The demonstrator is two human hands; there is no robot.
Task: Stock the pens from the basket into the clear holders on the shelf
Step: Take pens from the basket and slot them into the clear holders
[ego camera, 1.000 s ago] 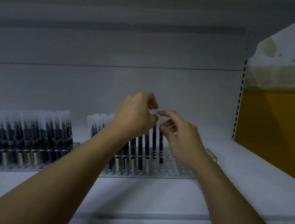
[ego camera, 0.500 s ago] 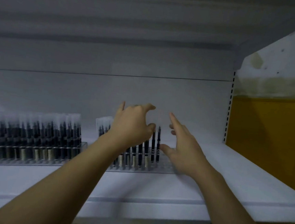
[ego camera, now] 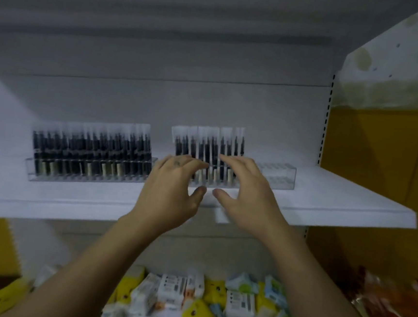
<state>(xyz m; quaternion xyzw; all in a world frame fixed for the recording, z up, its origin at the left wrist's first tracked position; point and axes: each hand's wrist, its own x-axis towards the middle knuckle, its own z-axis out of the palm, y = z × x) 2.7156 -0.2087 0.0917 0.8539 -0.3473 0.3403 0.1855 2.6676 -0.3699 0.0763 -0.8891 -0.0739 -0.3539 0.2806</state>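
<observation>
Holding nothing, fingers spread and loosely bent: left hand and right hand, thumbs nearly meeting before the right clear holder. Upright in its left part, blurred dark pens in clear sleeves. On the white shelf, beside a fuller left holder.

Small yellow, white and blue packets lie heaped at the bottom, orange packs to their right.

- The left hand and right hand hide the front wall and pen bases of the right clear holder; whether any fingertip touches it cannot be told.
- The pens are smeared by blur and cannot be counted.
- The packets below are cut off by the bottom edge, and their print is unreadable.
</observation>
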